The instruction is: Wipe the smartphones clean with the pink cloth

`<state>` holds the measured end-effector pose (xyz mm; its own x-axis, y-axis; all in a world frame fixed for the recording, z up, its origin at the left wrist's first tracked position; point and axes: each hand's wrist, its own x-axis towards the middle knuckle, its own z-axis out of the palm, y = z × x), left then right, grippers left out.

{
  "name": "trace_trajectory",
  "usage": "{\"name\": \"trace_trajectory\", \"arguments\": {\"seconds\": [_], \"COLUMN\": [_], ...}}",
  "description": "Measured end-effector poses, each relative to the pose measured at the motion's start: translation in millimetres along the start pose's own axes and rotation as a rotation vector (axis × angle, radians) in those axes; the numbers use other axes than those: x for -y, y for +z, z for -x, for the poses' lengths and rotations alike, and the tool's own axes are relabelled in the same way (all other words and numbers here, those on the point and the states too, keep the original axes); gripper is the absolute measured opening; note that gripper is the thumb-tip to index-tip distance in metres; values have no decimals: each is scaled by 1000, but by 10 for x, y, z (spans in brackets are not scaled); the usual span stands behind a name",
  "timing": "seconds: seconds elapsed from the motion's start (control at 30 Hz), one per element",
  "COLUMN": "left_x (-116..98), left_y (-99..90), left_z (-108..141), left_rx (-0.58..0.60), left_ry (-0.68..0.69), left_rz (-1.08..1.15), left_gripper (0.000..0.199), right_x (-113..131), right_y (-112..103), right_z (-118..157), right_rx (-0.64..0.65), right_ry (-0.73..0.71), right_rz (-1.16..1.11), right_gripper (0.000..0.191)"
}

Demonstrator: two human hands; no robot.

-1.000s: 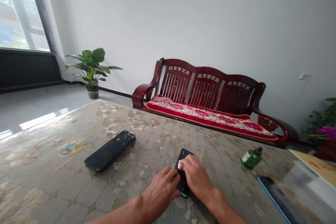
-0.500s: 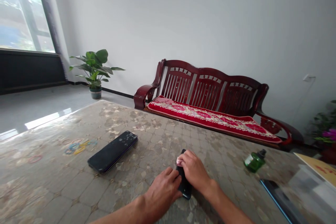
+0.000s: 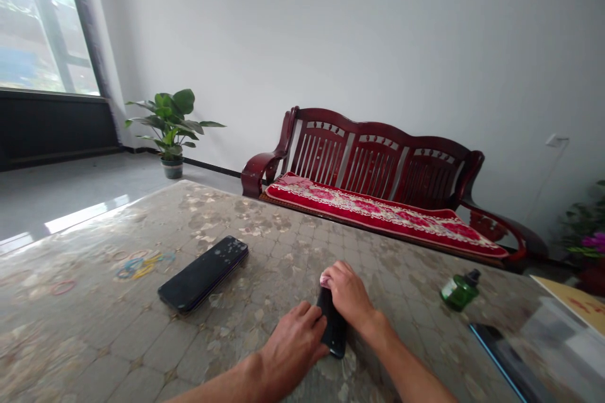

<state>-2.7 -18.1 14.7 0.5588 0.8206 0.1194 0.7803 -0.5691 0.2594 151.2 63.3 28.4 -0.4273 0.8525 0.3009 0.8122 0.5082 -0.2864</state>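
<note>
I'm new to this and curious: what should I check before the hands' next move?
Left hand on the black rectangular phone: ok, at its left side.
Small pinkish-white wad in the right hand: ok, pinched at the phone's far end.
Translucent green bottle with black top apart from both hands: ok.
Thin coloured rubber bands apart from that phone: ok.
Phone's upper face fully visible: not ok, hands cover parts.

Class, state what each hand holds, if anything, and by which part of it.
The left hand holds a phone by its left edge; the right hand pinches a pink wad, its gripped part hidden.
</note>
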Motion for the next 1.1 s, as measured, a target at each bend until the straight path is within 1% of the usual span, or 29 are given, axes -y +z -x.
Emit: {"name": "trace_trajectory", "arguments": {"seconds": [0.1, 0.17, 0.23, 0.33, 0.4, 0.47, 0.57, 0.63, 0.7, 0.83, 0.9, 1.0, 1.1], "left_x": [-2, -9, -16, -17, -10, -4, -5, -14, -24, -31, -26, -18, -18], "left_y": [9, -6, -29, -50, -47, -33, -16, -17, -29, -60, -63, -58, -60], "left_z": [-2, 1, 6, 9, 9, 12, 21, 26, 26, 22, 23, 29, 35], "left_rx": [-15, -20, -14, 1, 7, 11, 1, -6, 1, 8, 4, -2, 1], "left_ry": [-5, -4, -7, -6, -13, -24, -31, -27, -25, -24, -29, -37, -39], "left_rz": [20, 31, 36, 14, -1, 2, 8, 7, 2, -17, -15, -4, 9], "left_gripper": [21, 19, 18, 17, 17, 18, 23, 24, 22, 21, 21, 20, 21], "right_x": [82, 65, -1, -95, -95, -38, 68, 83, 35, -112, -118, -24, 66], "right_y": [-66, -111, -134, -116, -92, -85, -126, -167, -194, -175, -155, -167, -242], "right_z": [155, 169, 115, 32, 63, 180, 402, 480, 464, 304, 284, 384, 502], "right_rx": [89, 106, 66, -18, -35, -17, 65, 99, 84, -5, -17, 32, 154], "right_ry": [-127, -148, -84, 62, 85, 32, -94, -132, -97, 80, 123, 96, 29], "right_rz": [-38, -31, -4, 7, -24, -67, -130, -149, -139, -83, -81, -96, -116], "right_gripper": [24, 24, 22, 21, 22, 24, 25, 25, 24, 21, 20, 21, 21]}}
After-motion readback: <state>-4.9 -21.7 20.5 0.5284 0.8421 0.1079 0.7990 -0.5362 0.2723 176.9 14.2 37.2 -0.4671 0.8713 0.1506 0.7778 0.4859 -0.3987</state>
